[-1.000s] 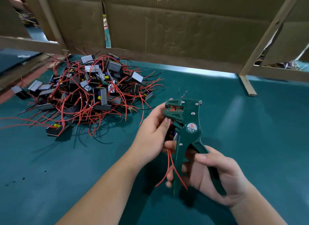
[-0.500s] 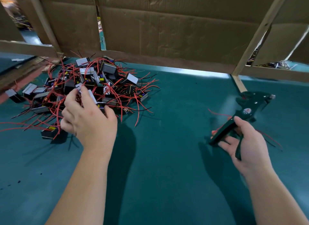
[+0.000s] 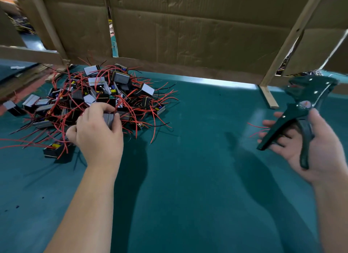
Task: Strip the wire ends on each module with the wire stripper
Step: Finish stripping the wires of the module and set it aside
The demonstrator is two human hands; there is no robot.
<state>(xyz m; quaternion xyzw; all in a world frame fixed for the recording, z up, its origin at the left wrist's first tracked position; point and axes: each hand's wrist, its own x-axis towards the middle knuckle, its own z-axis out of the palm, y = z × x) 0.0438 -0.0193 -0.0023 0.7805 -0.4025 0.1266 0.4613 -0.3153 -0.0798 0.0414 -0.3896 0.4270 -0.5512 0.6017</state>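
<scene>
I log: left hand (image 3: 98, 132) and right hand (image 3: 320, 151) bare; left forearm (image 3: 84, 205) and right forearm (image 3: 331, 215) uncovered as far as I see them.

Both arms are stretching over the desk (image 3: 188, 168).
Left hand (image 3: 98, 132) is gripping a module (image 3: 108, 119) near the far left corner; right hand (image 3: 318, 151), palm up at the right edge, is holding the wire stripper (image 3: 293, 117).

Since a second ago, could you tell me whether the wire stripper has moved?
Yes: the wire stripper went rightward, from left of the wooden post to its right.
</scene>
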